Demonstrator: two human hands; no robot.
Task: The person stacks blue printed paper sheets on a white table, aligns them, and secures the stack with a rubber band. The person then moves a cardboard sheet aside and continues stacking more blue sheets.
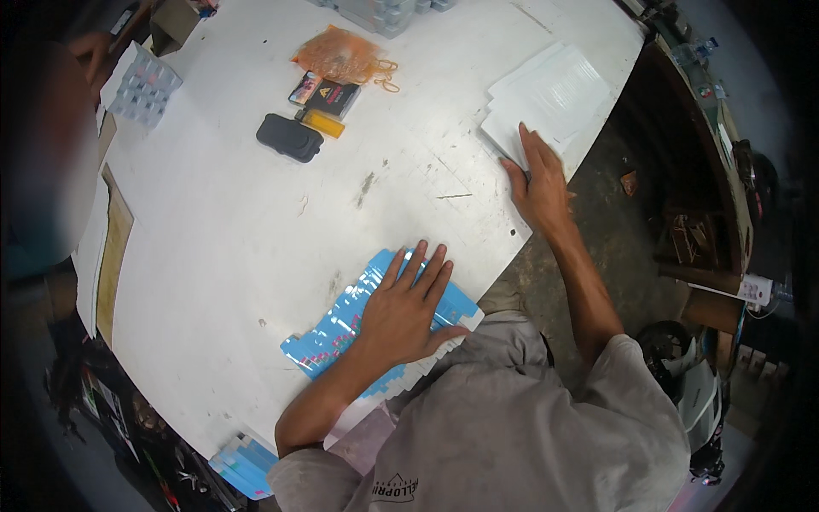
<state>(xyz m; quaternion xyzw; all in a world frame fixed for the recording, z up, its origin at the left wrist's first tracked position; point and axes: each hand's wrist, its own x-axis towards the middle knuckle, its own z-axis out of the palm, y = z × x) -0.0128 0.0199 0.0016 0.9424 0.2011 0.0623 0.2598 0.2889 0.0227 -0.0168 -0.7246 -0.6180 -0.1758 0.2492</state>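
My left hand [401, 311] lies flat with fingers spread on a fanned stack of glossy blue printed card pieces [341, 316] near the table's front edge. Its thumb reaches to the white edges of the stack on the right. Farther off to the right, my right hand [539, 188] rests against the near edge of a stack of white card sheets [550, 94]. Its thumb and index finger are stretched apart at the stack's corner; its other fingers are partly hidden.
On the white table [230, 222] lie a dark grey case [290, 137], a yellow lighter [323, 123], a small dark box [336, 98] and an orange plastic bag [339, 55]. More blue pieces [245, 465] sit at lower left. Another person's hand [90, 53] shows at far left beside a blister-like tray [143, 85].
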